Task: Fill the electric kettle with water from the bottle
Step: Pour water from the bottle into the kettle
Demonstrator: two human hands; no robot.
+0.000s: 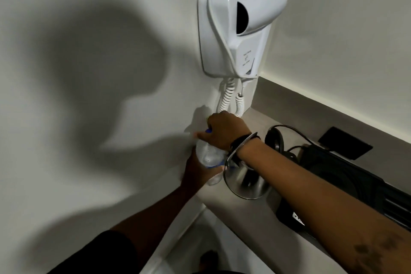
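Left hand [195,169] wrapped around the lower body of the clear bottle [208,153] at the left end of the counter [240,209], forearm reaching up from below; right hand [224,130] curled over the bottle's top, fingers closed on the blue cap [208,131], forearm crossing diagonally above the open steel kettle [244,181]. Tight corner: wall [89,162] touching-close on the left, wall-mounted hair dryer [240,22] with coiled cord [226,98] just above the hands, open counter only to the right. Kettle partly hidden under the right wrist, bottle blurred and mostly covered, dark objects at the right edge hard to identify
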